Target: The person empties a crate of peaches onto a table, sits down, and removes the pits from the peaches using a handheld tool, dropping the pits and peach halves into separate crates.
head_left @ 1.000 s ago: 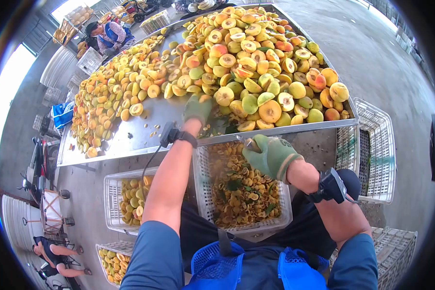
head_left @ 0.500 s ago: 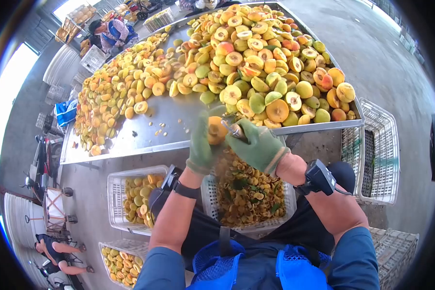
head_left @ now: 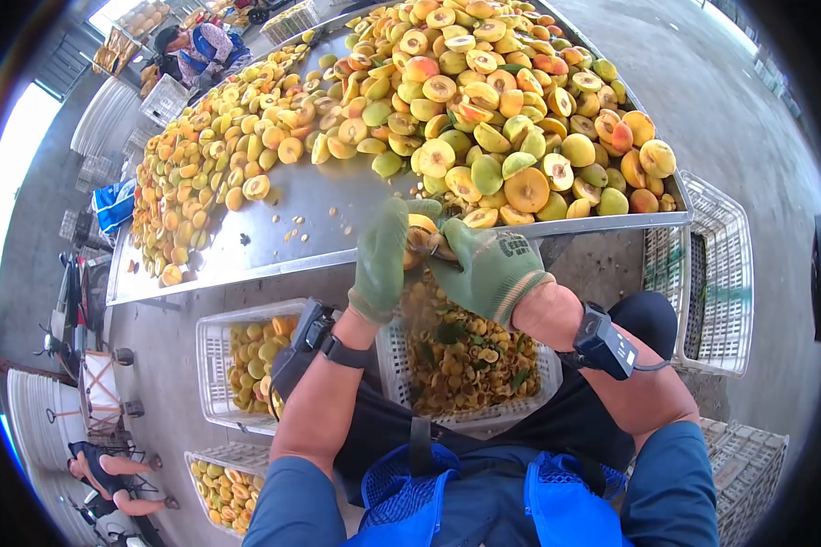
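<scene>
Left hand (head_left: 380, 260), in a green glove, grips a yellow-orange peach (head_left: 418, 244) above the crate (head_left: 388, 365) of pits; the right hand (head_left: 483, 266) clasps a small tool (head_left: 438, 246) pressed into the fruit. Just beyond, halved peaches heap on the steel table (head_left: 310, 205).

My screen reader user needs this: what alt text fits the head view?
Two green-gloved hands meet over a crate of pits: the left hand holds a peach half while the right hand works a small tool into it, before a metal table heaped with halved peaches.
</scene>
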### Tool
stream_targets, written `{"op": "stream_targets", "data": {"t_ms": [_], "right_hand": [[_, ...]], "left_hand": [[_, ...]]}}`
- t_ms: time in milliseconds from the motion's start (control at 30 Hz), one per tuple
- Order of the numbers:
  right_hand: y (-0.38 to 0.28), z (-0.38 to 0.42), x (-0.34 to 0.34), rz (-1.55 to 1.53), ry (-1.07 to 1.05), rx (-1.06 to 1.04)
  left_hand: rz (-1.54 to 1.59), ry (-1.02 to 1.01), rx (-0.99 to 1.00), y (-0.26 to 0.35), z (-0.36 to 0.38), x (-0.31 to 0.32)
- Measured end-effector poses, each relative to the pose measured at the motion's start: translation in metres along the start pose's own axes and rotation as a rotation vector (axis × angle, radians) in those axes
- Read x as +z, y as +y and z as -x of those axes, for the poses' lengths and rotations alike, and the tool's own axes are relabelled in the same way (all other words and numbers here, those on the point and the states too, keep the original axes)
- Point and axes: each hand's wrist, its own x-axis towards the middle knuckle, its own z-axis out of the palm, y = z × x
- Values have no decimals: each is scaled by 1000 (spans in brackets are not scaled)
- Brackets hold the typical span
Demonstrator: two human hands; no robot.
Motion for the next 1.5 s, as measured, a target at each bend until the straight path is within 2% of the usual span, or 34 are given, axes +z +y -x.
{"op": "stream_targets", "data": {"t_ms": [200, 300, 400, 467, 600, 667, 800, 900, 1000, 1100, 1133, 1167, 1233, 1300, 1333, 1400, 1467, 1500], "right_hand": [[-3, 7, -4, -4, -39, 42], [-7, 7, -8, 17, -137, 144], [-10, 11, -10, 39, -102, 127], [-8, 11, -14, 74, -178, 156], [-9, 15, -20, 119, -253, 155], [-8, 15, -22, 94, -281, 171], [-8, 16, -19, 20, -359, 260], [-10, 17, -22, -8, -410, 275], [-1, 24, -16, -124, -400, 179], [4, 9, -21, -516, -654, 412], [5, 9, -22, -642, -656, 507], [7, 9, -19, -701, -639, 514], [12, 12, -10, -818, -609, 538], [13, 12, -8, -856, -662, 575], [13, 11, -8, -875, -692, 590], [10, 8, -14, -796, -751, 595], [10, 10, -15, -766, -749, 601], [12, 14, -7, -779, -723, 604]], "left_hand": [[-80, -66, -15, 9, 0, 6], [-377, -60, 242, 13, 0, 18], [-213, -84, 56, 15, 1, 20], [-519, -158, 298, 13, 1, 15], [-932, -206, 564, 7, -5, 12], [-742, -183, 480, 9, -1, 15], [-609, -137, 140, 27, 3, 24], [-673, -165, 160, 29, 3, 22], [-768, -229, 196, 36, 5, 19], [-579, -179, 228, 42, 6, 23], [-571, -118, 261, 36, 7, 22], [-559, -59, 296, 22, 12, 19], [-415, 42, 214, 9, 19, 28], [-159, 134, -13, 1, 26, 39], [-337, 174, 124, -8, 22, 36], [-665, 132, 341, -8, 23, 34], [-729, 122, 332, -6, 22, 35], [-632, 137, 211, -2, 24, 37]]}}
